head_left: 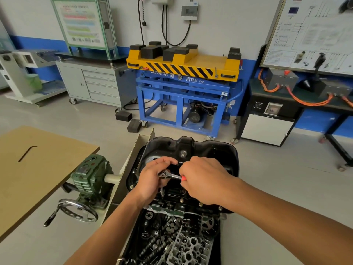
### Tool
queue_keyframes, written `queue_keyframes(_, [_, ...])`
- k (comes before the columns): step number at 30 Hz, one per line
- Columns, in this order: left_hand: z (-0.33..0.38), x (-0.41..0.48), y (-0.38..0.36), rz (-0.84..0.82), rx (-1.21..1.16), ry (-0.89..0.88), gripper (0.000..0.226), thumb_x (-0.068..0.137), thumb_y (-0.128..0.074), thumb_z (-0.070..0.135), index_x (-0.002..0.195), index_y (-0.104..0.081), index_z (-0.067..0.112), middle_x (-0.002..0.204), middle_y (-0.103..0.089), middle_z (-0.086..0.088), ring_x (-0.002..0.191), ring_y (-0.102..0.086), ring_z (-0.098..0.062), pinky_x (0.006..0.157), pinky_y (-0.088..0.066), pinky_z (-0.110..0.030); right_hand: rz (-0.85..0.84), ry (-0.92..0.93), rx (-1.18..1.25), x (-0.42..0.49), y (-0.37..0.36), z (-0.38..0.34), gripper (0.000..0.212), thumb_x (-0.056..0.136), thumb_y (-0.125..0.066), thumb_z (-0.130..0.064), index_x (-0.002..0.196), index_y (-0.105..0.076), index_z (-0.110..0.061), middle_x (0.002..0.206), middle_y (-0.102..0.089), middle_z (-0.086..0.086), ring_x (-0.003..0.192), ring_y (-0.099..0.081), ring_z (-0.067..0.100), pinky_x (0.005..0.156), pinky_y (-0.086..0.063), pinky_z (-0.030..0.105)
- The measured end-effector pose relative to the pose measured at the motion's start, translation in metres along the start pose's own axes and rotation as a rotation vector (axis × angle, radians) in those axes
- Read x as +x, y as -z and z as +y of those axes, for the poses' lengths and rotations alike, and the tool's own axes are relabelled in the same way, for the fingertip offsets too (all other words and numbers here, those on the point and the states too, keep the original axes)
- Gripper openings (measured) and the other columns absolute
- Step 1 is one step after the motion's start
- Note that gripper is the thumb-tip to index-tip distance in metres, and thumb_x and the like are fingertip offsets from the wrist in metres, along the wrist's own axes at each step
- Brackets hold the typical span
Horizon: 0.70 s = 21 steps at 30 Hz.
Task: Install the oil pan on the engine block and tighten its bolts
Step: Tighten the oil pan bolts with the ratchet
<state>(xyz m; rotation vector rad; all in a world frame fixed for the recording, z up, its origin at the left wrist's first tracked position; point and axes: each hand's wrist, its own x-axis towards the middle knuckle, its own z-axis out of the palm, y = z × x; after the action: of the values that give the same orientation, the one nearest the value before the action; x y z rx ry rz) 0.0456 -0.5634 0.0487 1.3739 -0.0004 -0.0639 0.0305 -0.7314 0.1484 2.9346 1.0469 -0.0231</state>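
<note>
Both bare forearms are reaching in from the near side of the oil pan (212, 150), and the two hands are meeting above its near half. The left hand (150, 180) is showing its back to the camera with the wrist a little bent. Its fingers and thumb are curling around the round head of the ratchet wrench (168, 175), so it is grasping the tool from the top. The right hand (204, 180) is just beside it, knuckles up, and is closing its fingers around the handle of the same wrench; only a small piece of the red grip is showing at the fist. Under the wrench head a socket extension (162, 192) is standing upright and pointing down at the near flange of the pan. Whether it is sitting on a bolt I cannot tell, because it is too dark there. The oil pan is black and shiny, with a deep rounded body, and it is resting bottom-up on the engine block (166, 207). A drain plug (183, 153) is showing on its far part, and small bolts (200, 204) are sitting along its near flange. Nearer than the pan, an oil filter (191, 222) is sticking out. Left of the pan a green gearbox (89, 175) is carrying a hand wheel (78, 209), and further left a brown table (47, 178) is holding a bent hex key (26, 153).
</note>
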Motion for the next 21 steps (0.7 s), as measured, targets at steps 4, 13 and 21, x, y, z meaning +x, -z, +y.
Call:
queue_keyframes(4, [-0.004, 0.000, 0.003, -0.053, -0.062, -0.037, 0.025, 0.086, -0.055, 0.026, 0.093, -0.075, 0.014, 0.064, -0.047, -0.005, 0.044, -0.035, -0.008, 0.046, -0.027, -0.019, 0.079, -0.058, -0.049, 0.001, -0.006, -0.003, 0.007, 0.099, -0.053, -0.020, 0.096, -0.060, -0.021, 0.068, -0.032, -0.005, 0.060, -0.038, 0.020, 0.051, -0.027, 0.032])
queue_keyframes(13, [-0.004, -0.002, 0.005, -0.181, -0.093, -0.090, 0.038, 0.080, -0.068, 0.038, 0.110, -0.073, 0.014, 0.046, -0.029, 0.005, 0.041, -0.019, -0.010, 0.047, -0.013, -0.027, 0.113, -0.092, -0.059, 0.016, -0.008, -0.009, 0.042, 0.086, -0.055, 0.001, 0.127, -0.048, -0.008, 0.104, -0.060, 0.014, 0.085, -0.061, 0.033, 0.057, -0.036, 0.036])
queue_keyframes(21, [-0.004, -0.006, 0.003, -0.233, -0.074, -0.134, 0.011, 0.084, -0.070, 0.033, 0.094, -0.070, 0.027, 0.051, -0.027, 0.003, 0.045, -0.019, -0.012, 0.049, -0.014, -0.029, 0.114, 0.059, 0.113, 0.039, -0.019, 0.000, 0.069, 0.087, -0.060, -0.004, 0.148, -0.033, -0.018, 0.125, -0.053, 0.005, 0.112, -0.053, 0.025, 0.081, -0.052, 0.039])
